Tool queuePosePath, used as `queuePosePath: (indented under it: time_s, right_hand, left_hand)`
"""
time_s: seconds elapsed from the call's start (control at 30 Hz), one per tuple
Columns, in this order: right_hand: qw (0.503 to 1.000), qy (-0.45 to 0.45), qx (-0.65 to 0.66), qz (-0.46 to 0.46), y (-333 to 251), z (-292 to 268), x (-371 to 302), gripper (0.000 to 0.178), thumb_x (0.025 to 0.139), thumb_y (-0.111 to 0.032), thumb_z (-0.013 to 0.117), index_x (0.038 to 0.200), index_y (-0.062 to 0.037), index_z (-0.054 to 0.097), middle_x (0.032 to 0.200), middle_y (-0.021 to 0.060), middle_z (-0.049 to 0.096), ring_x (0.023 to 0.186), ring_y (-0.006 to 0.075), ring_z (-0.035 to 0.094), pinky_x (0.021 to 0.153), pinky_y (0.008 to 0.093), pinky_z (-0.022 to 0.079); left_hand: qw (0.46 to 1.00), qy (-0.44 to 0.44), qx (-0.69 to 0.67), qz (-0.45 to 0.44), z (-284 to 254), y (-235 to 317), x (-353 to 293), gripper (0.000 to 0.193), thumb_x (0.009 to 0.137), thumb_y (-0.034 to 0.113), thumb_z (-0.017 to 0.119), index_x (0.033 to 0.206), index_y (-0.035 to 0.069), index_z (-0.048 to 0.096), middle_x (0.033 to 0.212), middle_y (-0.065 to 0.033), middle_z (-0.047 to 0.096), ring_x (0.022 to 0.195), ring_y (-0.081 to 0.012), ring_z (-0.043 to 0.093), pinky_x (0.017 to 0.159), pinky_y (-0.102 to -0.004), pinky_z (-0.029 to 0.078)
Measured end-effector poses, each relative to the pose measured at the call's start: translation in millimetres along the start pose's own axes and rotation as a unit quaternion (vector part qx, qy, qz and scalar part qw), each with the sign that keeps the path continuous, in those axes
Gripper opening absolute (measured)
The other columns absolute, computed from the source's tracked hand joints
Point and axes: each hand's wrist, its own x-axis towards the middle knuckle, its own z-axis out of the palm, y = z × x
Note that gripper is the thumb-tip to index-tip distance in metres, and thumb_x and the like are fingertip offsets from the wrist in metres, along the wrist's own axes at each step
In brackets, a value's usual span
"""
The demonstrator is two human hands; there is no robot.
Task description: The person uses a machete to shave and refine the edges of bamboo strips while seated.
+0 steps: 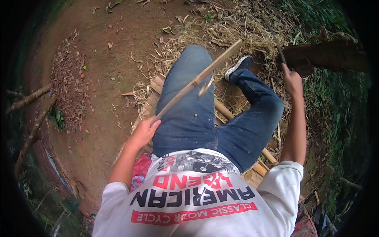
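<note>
My left hand (144,133) is closed around the near end of a long split bamboo strip (179,94). The strip slants up and to the right across my thigh, its far end past the knee. A pale curled shaving (206,87) shows beside the middle of the strip; I cannot tell whether it is still attached. Out to the right, my right hand (293,81) grips a long, thin, dark blade (279,47), which looks like a machete seen nearly edge-on. The blade points away from me, apart from the strip.
I sit on a bamboo-slat seat (252,176). Curled shavings (233,31) litter the ground ahead. A thick log (323,56) lies at the far right, close to the blade. Branches (33,98) stand at the left beside dry leaves (69,87). Red cloth (141,168) lies by my left hip.
</note>
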Motion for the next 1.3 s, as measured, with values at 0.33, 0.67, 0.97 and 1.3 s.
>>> queuePosePath:
  time_s: [0.33, 0.67, 0.97, 1.3]
  right_hand:
    - [0.971, -0.029, 0.208, -0.116, -60, 30, -111, 0.064, 0.089, -0.058, 0.055, 0.085, 0.0030, 0.071, 0.053, 0.0094, 0.052, 0.052, 0.0199, 0.049, 0.054, 0.0378, 0.039]
    - [0.958, -0.080, -0.028, -0.274, -111, 59, -88, 0.074, 0.080, -0.074, 0.052, 0.071, -0.0024, 0.070, 0.065, 0.0186, 0.064, 0.069, 0.0370, 0.065, 0.066, 0.0446, 0.052]
    - [0.990, 0.109, 0.057, 0.066, 83, -27, -1, 0.084, 0.085, -0.071, 0.047, 0.080, 0.0111, 0.064, 0.068, 0.0268, 0.060, 0.068, 0.0376, 0.060, 0.070, 0.0443, 0.046]
    - [0.934, 0.033, 0.351, 0.057, 40, 43, -132, 0.059, 0.097, -0.050, 0.050, 0.054, -0.0100, 0.040, 0.052, -0.0031, 0.038, 0.050, 0.0088, 0.033, 0.048, 0.0277, 0.026]
  left_hand:
    - [0.999, -0.051, 0.006, -0.012, -6, 13, 12, 0.036, 0.098, 0.030, 0.052, 0.108, -0.004, 0.060, 0.090, -0.0268, 0.064, 0.084, -0.0377, 0.065, 0.075, -0.0391, 0.049]
    - [0.998, -0.007, 0.051, -0.045, 0, 29, 5, 0.035, 0.098, 0.028, 0.052, 0.108, -0.005, 0.060, 0.086, -0.0282, 0.064, 0.082, -0.0398, 0.064, 0.073, -0.0396, 0.048]
    - [0.998, -0.015, -0.029, -0.049, -3, -8, -12, 0.037, 0.099, 0.028, 0.052, 0.113, -0.005, 0.060, 0.093, -0.0155, 0.069, 0.089, -0.0184, 0.062, 0.083, -0.0325, 0.047]
    - [0.994, -0.016, -0.090, -0.056, -8, -2, 12, 0.036, 0.098, 0.031, 0.053, 0.078, 0.001, 0.050, 0.068, -0.0018, 0.049, 0.065, -0.0121, 0.044, 0.061, -0.0309, 0.040]
